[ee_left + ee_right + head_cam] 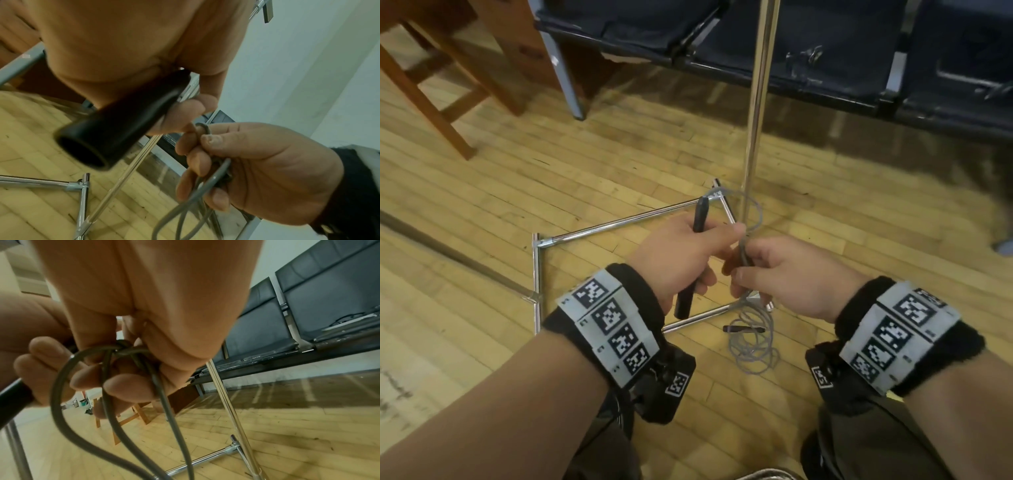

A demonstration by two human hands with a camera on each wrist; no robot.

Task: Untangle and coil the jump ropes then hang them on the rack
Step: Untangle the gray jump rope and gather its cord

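My left hand (pixel 688 253) grips a black jump rope handle (pixel 693 260), its open end near the camera in the left wrist view (pixel 107 138). A grey rope (pixel 753 212) loops up from that handle's top and runs into my right hand (pixel 774 270), whose curled fingers (pixel 197 155) hold several strands where they cross (pixel 123 348). From there the strands (pixel 115 426) hang down to a loose tangle (pixel 755 349) on the floor. A second black handle (pixel 743 329) lies in that tangle. The chrome rack (pixel 756 113) stands just behind my hands.
The rack's square chrome base (pixel 599 229) lies on the wooden floor under my hands. A row of dark padded seats (pixel 825 44) stands behind the pole. A wooden stool (pixel 438 85) is at the far left. My knees are at the bottom edge.
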